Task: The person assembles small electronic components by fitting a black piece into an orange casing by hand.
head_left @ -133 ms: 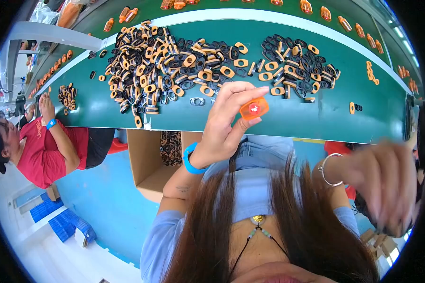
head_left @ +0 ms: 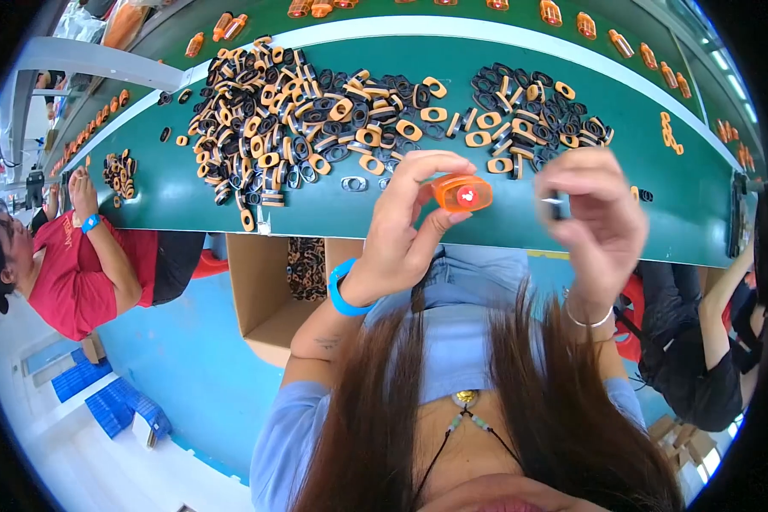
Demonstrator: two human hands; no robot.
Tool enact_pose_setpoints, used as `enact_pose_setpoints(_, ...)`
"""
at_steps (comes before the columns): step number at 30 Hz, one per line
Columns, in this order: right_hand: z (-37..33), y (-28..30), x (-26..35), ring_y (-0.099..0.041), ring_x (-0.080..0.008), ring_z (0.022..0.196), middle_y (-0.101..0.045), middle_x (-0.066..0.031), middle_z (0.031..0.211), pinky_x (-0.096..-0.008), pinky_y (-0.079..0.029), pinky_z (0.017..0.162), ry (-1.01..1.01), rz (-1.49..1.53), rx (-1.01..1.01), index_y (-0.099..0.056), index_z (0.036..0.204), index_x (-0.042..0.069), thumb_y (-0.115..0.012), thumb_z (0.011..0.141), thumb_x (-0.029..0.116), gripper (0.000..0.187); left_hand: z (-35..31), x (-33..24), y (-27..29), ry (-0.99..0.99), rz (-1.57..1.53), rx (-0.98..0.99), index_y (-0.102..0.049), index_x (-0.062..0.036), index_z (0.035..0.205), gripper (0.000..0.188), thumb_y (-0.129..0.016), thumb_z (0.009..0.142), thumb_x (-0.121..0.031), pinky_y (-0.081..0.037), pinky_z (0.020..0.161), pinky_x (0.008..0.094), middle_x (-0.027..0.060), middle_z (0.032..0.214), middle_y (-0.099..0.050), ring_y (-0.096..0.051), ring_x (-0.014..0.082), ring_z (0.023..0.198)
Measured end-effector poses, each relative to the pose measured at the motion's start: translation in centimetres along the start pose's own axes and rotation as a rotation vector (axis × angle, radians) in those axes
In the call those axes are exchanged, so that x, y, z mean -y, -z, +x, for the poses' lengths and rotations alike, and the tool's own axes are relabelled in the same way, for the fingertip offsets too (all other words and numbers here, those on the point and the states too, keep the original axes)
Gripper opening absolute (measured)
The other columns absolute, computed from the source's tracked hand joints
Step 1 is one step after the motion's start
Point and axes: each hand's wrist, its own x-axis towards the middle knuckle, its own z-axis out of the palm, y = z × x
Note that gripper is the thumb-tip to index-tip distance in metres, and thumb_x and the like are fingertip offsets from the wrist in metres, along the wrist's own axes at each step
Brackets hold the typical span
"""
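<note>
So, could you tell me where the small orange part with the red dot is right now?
In the head view, the orange part is pinched in the left hand, just left of the right hand, above the green table's near edge.

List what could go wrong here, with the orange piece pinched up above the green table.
1. The left hand pinches the small orange part by fingertips only, above the green table's edge; a slipped grip might drop it toward the open cardboard box or the floor.
2. The right hand holds a tiny dark piece, partly hidden; it could be fumbled.
3. Long hair hangs near both wrists and may snag.
</note>
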Motion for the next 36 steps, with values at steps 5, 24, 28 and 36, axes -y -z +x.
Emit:
enact_pose_setpoints(5,0.0,-1.8,0.4,-0.060,-0.0227,0.081,-0.062,-0.0087,0.089,-0.0324,-0.047,0.074,0.132,-0.532,0.045,-0.068,0.095,0.004,-0.070,0.061,-0.004,0.034,0.4,0.1,-0.6,-0.079,-0.004,-0.097,-0.052,-0.0016,0.110,0.033,-0.060,0.079,0.004,-0.046,0.085,0.0355,0.0139,0.110,-0.055,-0.054,0.0287,0.103)
enact_pose_setpoints(24,-0.7,-2.5,-0.4,-0.060,-0.0241,0.081,-0.062,-0.0088,0.090,-0.0354,-0.049,0.073,0.234,-0.588,0.043,-0.068,0.093,0.003,-0.069,0.059,-0.003,0.034,0.5,-0.5,-1.0,-0.079,0.132,-0.081,-0.053,-0.0024,0.110,0.040,-0.062,0.072,0.010,-0.046,0.085,0.0356,0.0139,0.108,-0.057,-0.056,0.0297,0.100)
enact_pose_setpoints(28,-0.8,-2.6,-0.4,-0.060,-0.0248,0.081,-0.062,-0.0094,0.091,-0.0356,-0.049,0.074,0.223,-0.579,0.049,-0.067,0.093,0.002,-0.069,0.059,-0.003,0.035,0.4,-0.7,-0.9,-0.067,0.165,-0.088,-0.053,-0.0022,0.110,0.040,-0.062,0.072,0.010,-0.046,0.084,0.0360,0.0142,0.107,-0.057,-0.056,0.0302,0.099)
enact_pose_setpoints(36,-0.8,-3.0,-0.9,-0.059,-0.0252,0.078,-0.061,-0.0102,0.089,-0.0350,-0.048,0.069,0.210,-0.558,0.009,-0.065,0.093,0.000,-0.070,0.059,-0.005,0.034,0.5,-1.1,-0.7,-0.091,0.250,-0.077,-0.054,-0.0022,0.110,0.039,-0.063,0.073,0.009,-0.047,0.082,0.0364,0.0147,0.106,-0.057,-0.057,0.0308,0.097)
